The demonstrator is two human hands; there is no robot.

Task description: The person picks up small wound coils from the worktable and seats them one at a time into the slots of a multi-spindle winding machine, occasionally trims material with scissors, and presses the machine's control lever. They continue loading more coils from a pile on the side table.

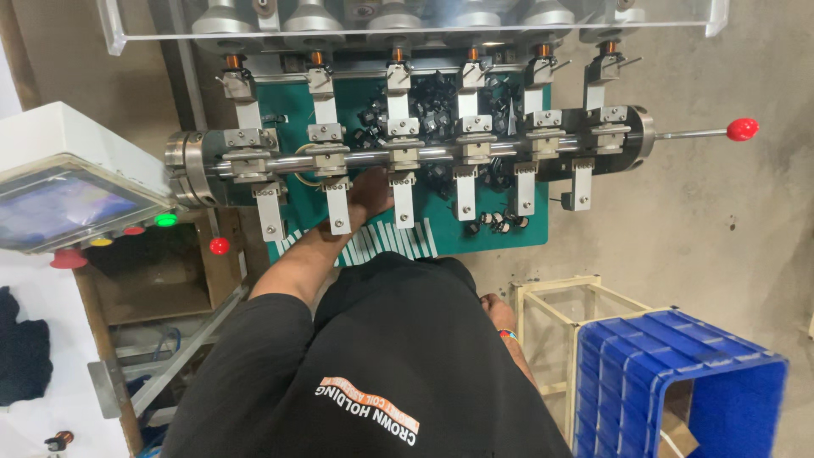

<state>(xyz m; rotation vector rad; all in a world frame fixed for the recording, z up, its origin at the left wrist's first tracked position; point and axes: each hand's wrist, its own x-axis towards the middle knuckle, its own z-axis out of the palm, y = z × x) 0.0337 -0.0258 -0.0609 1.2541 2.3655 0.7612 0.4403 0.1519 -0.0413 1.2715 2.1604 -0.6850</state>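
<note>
A winding machine has a horizontal steel shaft (373,157) that carries several metal clamp arms. Above them sits a row of small copper-coloured coils (397,56). Under the shaft lies a green mat (292,106) with a heap of small black parts (437,93). My left hand (370,192) reaches onto the mat just below the shaft, between two clamp arms that hide its fingers. My right hand (494,307) hangs at my side, mostly hidden behind my black shirt, with a coloured band at the wrist.
A lever with a red knob (742,129) sticks out of the shaft's right end. At left stands a white control box with a screen (59,208) and coloured buttons. A blue plastic crate (678,382) sits on a cream frame at lower right. A clear guard spans the top.
</note>
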